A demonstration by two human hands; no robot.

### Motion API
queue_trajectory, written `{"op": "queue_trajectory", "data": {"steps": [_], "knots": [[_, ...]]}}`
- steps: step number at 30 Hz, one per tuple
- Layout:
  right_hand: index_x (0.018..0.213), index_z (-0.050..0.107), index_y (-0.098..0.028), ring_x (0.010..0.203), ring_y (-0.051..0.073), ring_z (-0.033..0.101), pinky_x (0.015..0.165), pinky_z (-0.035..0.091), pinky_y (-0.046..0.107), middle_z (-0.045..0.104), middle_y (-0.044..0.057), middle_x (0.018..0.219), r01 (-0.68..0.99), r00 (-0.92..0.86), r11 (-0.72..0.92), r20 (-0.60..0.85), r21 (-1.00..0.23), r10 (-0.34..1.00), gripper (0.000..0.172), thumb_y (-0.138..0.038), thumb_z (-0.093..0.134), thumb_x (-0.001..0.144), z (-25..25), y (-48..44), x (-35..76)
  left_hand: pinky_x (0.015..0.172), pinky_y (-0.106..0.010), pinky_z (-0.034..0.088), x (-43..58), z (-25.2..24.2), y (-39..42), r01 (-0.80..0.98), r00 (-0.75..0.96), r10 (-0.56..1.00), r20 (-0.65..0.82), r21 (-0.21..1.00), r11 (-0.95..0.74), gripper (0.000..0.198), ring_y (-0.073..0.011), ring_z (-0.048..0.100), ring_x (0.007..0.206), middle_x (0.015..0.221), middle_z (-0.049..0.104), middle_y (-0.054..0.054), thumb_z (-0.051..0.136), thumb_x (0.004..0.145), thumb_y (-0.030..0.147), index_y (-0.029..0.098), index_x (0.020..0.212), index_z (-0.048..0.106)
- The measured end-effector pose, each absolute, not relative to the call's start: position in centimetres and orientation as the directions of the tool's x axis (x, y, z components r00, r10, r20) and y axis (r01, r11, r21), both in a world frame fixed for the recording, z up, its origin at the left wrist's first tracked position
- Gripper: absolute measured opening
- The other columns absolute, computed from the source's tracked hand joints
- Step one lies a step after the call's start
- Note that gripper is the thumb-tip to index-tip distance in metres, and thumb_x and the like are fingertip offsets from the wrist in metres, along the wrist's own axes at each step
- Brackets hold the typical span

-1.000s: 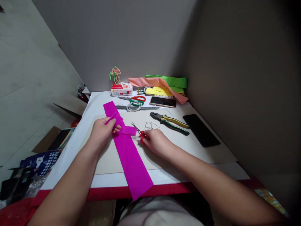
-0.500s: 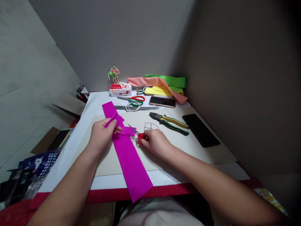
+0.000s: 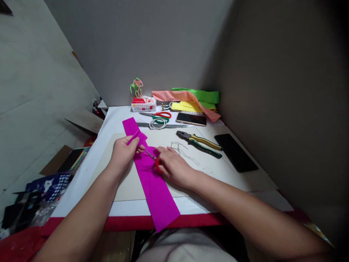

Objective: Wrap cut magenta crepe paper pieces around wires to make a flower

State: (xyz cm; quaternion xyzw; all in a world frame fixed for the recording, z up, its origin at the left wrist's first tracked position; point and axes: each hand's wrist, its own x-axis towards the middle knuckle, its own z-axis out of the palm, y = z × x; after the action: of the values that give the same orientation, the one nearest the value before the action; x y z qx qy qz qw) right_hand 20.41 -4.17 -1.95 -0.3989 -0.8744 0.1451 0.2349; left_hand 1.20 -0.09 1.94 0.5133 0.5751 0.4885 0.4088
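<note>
A long magenta crepe paper strip lies on a beige board, running from the far end down past the table's front edge. My left hand pinches a folded part of the strip near its far end. My right hand grips small red-handled scissors, with their thin blades resting over the strip just beside my left fingers. The scissor handles are mostly hidden by my right fingers.
Green-and-yellow pliers, a thin wire outline, a black tablet and a phone lie right of the strip. Larger scissors, a white cable coil and coloured paper strips lie behind. Walls close the far and right sides.
My right hand has moved left, bringing the scissors from beside the strip onto it. My left hand still pinches the paper, and the whole view has shifted slightly.
</note>
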Motion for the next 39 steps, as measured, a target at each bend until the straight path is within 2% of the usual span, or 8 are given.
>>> {"op": "queue_trajectory", "data": {"steps": [7,12,14,19,26,32,35,39], "knots": [[0.099,0.054,-0.012,0.091,0.023,0.062,0.105,0.031,0.046,0.068,0.012,0.091,0.773,-0.484,0.534,0.227,-0.342,0.845,0.016,-0.020,0.042,0.094,-1.5,-5.5,20.0,0.051,-0.024,0.051,1.0,-0.2,1.1,0.178,-0.083,0.997,0.001,0.984,0.013,0.016,-0.0136,0.062,0.048,0.056,0.067,-0.004,0.062,0.073,0.027,0.012,0.067,0.065],[0.092,0.056,-0.012,0.081,0.025,0.060,0.091,0.035,0.045,0.066,0.012,0.081,0.819,-0.521,0.543,0.156,-0.187,0.839,0.015,-0.022,0.044,0.093,-0.2,-8.1,20.6,0.053,-0.024,0.050,0.8,-1.1,1.7,0.190,-0.076,0.997,-0.003,0.982,0.017,0.018,-0.0140,0.063,0.049,0.056,0.067,-0.005,0.062,0.071,0.028,0.012,0.065,0.065],[0.092,0.056,-0.013,0.082,0.025,0.059,0.087,0.036,0.043,0.066,0.011,0.081,0.787,-0.571,0.586,0.131,-0.194,0.810,0.017,-0.024,0.042,0.095,0.1,-9.2,20.5,0.053,-0.024,0.050,0.9,-1.4,1.7,0.197,-0.062,0.998,-0.009,0.980,0.021,0.018,-0.0139,0.062,0.049,0.055,0.067,-0.005,0.063,0.071,0.028,0.011,0.065,0.065],[0.092,0.054,-0.016,0.089,0.024,0.056,0.083,0.037,0.038,0.066,0.009,0.089,0.711,-0.622,0.619,0.112,-0.333,0.775,0.011,-0.023,0.047,0.092,0.4,-10.3,19.9,0.053,-0.025,0.050,1.5,-1.8,1.4,0.207,0.000,1.000,-0.027,0.978,0.026,0.019,-0.0144,0.062,0.050,0.054,0.066,-0.004,0.065,0.071,0.030,0.012,0.064,0.065],[0.090,0.055,-0.018,0.078,0.017,0.055,0.075,0.040,0.029,0.064,0.005,0.084,0.610,-0.501,0.446,0.117,-0.655,0.857,0.007,-0.021,0.049,0.091,1.1,-8.7,20.9,0.056,-0.027,0.051,1.6,-1.8,1.2,0.209,0.035,0.999,-0.016,0.978,0.008,0.022,-0.0146,0.062,0.051,0.058,0.067,-0.004,0.065,0.073,0.034,0.012,0.071,0.066],[0.085,0.058,-0.017,0.072,0.014,0.057,0.069,0.044,0.026,0.064,0.002,0.079,0.298,-0.324,0.214,0.112,-0.930,0.939,0.012,-0.027,0.052,0.089,1.0,-6.8,22.0,0.056,-0.027,0.051,1.9,-1.5,0.8,0.213,0.057,0.998,-0.034,0.977,0.021,0.019,-0.0140,0.062,0.051,0.057,0.066,-0.002,0.063,0.076,0.031,0.013,0.072,0.065],[0.087,0.063,-0.015,0.072,0.014,0.058,0.068,0.045,0.026,0.065,0.004,0.083,0.092,-0.254,0.110,0.084,-0.990,0.964,0.019,-0.033,0.060,0.083,0.8,-5.4,22.3,0.055,-0.027,0.050,2.2,-1.1,0.3,0.210,0.098,0.994,-0.054,0.977,0.033,0.020,-0.0136,0.061,0.051,0.060,0.066,-0.003,0.062,0.078,0.032,0.012,0.077,0.066],[0.090,0.065,-0.015,0.076,0.014,0.057,0.071,0.046,0.027,0.065,0.005,0.089,0.008,-0.074,0.146,0.145,-0.989,0.987,0.021,-0.028,0.068,0.074,1.1,-3.9,22.4,0.054,-0.027,0.051,2.8,-0.7,-0.6,0.216,0.194,0.977,-0.091,0.975,0.048,0.023,-0.0132,0.061,0.050,0.062,0.067,-0.003,0.061,0.080,0.035,0.013,0.078,0.065]]}}
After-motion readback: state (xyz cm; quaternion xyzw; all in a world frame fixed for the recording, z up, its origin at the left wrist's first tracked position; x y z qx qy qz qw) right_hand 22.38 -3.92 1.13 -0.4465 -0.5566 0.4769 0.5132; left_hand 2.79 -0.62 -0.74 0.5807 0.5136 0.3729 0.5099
